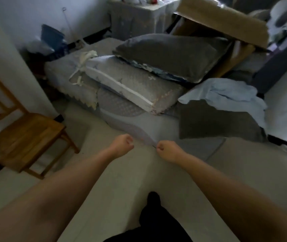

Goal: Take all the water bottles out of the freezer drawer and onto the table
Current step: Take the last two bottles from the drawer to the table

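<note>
1. Head view, nearest the camera: a dark-clothed leg and shoe [154, 199] stand on the pale floor [121, 172] at the bottom centre.
2. Two bare forearms reach forward from the lower corners over the floor.
3. Left hand [122, 143]: fingers curled into a closed fist, holding nothing visible.
4. Right hand [165, 150]: fingers likewise curled shut; a thin dark speck shows at the knuckles, too small to identify. The two fists are near each other but apart.
5. To the left, a wooden chair [24, 138] stands on the floor beside a white wall.
6. Just beyond the hands lies a low mattress [139, 123] with grey bedding.
7. On the mattress, a quilted light-grey pillow [132, 84] carries a dark grey pillow [169, 55] stacked on top.
8. To the right of the pillows, a pale blue cloth [226, 95] lies crumpled over a dark grey blanket [214, 119].
9. Behind the pillows, an open cardboard box [223, 23] leans tilted.
10. Farthest back, a white cabinet [135, 18] stands against the wall, with a blue bin [52, 35] to its left.
11. Water bottles, freezer drawer and table: none lies within this view.
</note>
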